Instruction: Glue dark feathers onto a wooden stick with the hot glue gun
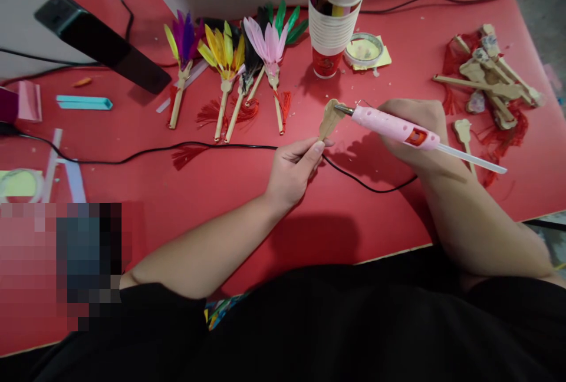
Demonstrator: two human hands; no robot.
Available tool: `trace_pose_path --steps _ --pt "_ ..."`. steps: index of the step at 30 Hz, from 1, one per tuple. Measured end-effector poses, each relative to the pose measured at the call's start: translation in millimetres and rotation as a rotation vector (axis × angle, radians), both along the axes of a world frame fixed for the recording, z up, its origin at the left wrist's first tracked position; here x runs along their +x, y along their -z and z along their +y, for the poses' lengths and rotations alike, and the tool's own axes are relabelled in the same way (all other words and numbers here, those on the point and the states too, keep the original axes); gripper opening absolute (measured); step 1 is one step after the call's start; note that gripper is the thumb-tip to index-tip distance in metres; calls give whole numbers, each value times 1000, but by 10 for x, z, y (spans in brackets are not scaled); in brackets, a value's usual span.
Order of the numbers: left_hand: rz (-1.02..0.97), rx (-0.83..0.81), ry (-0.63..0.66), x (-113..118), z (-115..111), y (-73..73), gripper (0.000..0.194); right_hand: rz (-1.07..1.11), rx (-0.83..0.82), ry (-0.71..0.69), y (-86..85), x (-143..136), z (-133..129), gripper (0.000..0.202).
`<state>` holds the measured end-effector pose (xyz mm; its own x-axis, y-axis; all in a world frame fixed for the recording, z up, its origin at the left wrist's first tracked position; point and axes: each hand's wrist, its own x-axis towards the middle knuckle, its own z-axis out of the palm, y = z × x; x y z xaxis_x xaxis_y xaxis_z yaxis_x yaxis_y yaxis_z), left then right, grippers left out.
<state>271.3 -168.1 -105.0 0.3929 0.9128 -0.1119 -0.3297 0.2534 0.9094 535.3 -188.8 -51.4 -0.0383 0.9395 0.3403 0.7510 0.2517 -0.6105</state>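
Observation:
Between the thumb and fingers of my left hand (294,171) is the narrow end of a small wooden piece (331,119), its wide end pointing up and away. My right hand (413,128) is wrapped round a pink hot glue gun (389,127), with a clear glue stick (473,158) coming out of its back. The metal nozzle rests at or just over the wide end of the wood; actual contact is hard to tell. A black cord (367,186) runs on the red table below both hands.
Feather fans (223,81) with wooden handles and red tassels lie behind my left hand. Stacked paper cups (331,28) and a tape roll (364,49) stand farther back. Wooden pieces (490,84) are piled at right. A black phone-like object (104,43) leans at left.

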Motion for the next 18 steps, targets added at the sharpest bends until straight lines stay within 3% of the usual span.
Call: trace_pose_path --steps 10,18 --pt "-8 4 11 -5 4 4 53 -34 10 52 107 38 -5 3" --pt "-16 -17 4 0 34 -10 51 -36 21 72 162 1 27 7"
